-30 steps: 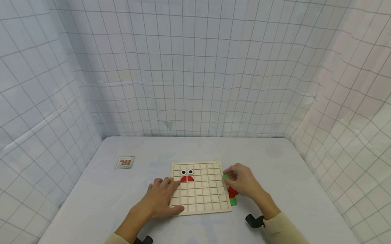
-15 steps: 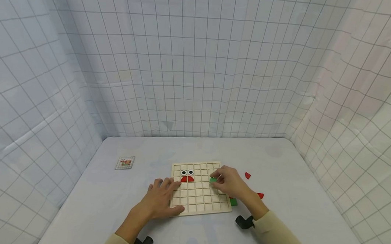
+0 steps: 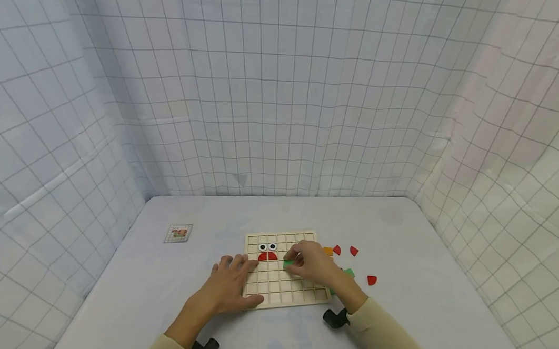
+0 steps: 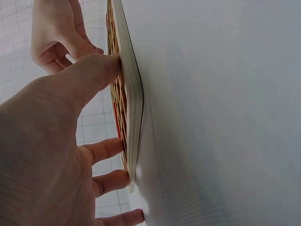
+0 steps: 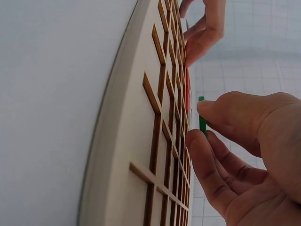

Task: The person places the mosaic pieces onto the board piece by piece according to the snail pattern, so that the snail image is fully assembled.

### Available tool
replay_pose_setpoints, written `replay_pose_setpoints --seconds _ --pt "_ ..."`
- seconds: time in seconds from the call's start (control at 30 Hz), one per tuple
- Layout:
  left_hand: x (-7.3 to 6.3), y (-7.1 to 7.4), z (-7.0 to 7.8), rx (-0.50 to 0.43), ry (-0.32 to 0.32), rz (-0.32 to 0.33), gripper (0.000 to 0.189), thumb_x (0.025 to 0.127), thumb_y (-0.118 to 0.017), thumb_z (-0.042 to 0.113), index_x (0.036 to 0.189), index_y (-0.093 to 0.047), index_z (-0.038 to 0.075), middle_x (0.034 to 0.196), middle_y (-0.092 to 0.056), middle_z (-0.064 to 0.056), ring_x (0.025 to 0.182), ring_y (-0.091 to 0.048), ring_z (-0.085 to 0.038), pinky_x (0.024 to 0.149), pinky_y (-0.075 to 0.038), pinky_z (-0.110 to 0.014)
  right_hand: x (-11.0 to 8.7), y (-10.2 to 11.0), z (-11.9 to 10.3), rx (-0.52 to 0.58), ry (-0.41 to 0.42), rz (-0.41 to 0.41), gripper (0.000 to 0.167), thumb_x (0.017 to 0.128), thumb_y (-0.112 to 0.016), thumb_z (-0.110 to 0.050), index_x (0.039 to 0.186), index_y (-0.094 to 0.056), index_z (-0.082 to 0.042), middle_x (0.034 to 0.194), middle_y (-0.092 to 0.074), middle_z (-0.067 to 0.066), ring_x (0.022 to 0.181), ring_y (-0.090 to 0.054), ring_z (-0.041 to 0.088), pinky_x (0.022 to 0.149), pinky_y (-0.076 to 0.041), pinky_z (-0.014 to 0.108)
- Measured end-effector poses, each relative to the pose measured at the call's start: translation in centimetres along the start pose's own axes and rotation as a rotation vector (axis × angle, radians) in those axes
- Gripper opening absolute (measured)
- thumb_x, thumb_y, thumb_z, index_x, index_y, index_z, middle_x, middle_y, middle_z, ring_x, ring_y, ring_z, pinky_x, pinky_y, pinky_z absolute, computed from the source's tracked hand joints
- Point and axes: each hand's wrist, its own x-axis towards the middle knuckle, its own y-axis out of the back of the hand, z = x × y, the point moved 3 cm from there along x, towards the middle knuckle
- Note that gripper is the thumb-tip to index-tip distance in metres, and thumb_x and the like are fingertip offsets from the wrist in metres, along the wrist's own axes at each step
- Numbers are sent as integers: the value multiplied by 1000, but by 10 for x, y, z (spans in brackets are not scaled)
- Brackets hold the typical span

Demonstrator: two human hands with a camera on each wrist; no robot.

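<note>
A pale wooden grid board (image 3: 280, 297) lies flat on the white table. Two round eye tiles (image 3: 268, 246) sit side by side in its upper left cells, with two red quarter-circle tiles (image 3: 268, 256) directly below. My left hand (image 3: 228, 285) rests spread over the board's left edge, thumb and fingertips on its rim. Over the middle of the grid, my right hand (image 3: 311, 264) pinches a green tile (image 5: 202, 117) between thumb and fingers. In the right wrist view the tile stands slightly off the grid surface, seen edge-on.
Right of the board lie loose red quarter-circle tiles (image 3: 372, 280), an orange tile (image 3: 328, 251) and green tiles (image 3: 349, 272), partly hidden by my right arm. A small picture card (image 3: 179, 233) lies at the back left. White gridded curtains (image 3: 282, 116) enclose the table.
My right hand has picked up the green tile beside the board and carried it left over the grid. Loose tiles on the right have come into sight. My left hand has stayed put.
</note>
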Motion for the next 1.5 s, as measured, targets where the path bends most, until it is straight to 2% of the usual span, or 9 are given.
replay_pose_setpoints --seconds 0.17,0.5,0.87,1.1,1.5 --pt "0 0 0 10 3 -1 89 95 -79 71 165 -59 19 164 -57 -16 147 -54 -54 110 -51 -81 7 -8 -5 -34 12 -10 11 101 -90 -6 111 -87 -9 108 -81 4 91 -72 7 82 -62 20" --pt "0 -2 0 4 2 -1 89 95 -79 71 165 -59 20 164 -57 -16 146 -54 -53 110 -51 -80 14 -15 -13 -69 -21 -27 7 102 -90 -8 109 -91 -9 105 -80 0 91 -67 6 81 -60 20" --pt "0 -2 0 2 10 -1 90 96 -80 72 166 -58 21 165 -56 -16 148 -53 -53 112 -50 -82 18 -18 -17 -103 14 -1 6 102 -90 -6 107 -93 -7 104 -80 2 95 -68 9 80 -59 20" --pt "0 -2 0 3 10 -5 89 95 -80 72 165 -59 21 164 -56 -16 147 -53 -52 111 -50 -80 20 -23 -15 -98 33 6 6 101 -89 -4 105 -93 -6 104 -79 5 95 -69 12 80 -60 21" --pt "1 -1 0 3 8 -3 89 96 -80 73 165 -58 21 165 -56 -16 148 -53 -52 113 -49 -83 24 -24 -19 -48 18 -9 9 103 -87 -1 107 -94 -4 103 -77 6 91 -65 9 76 -54 19"
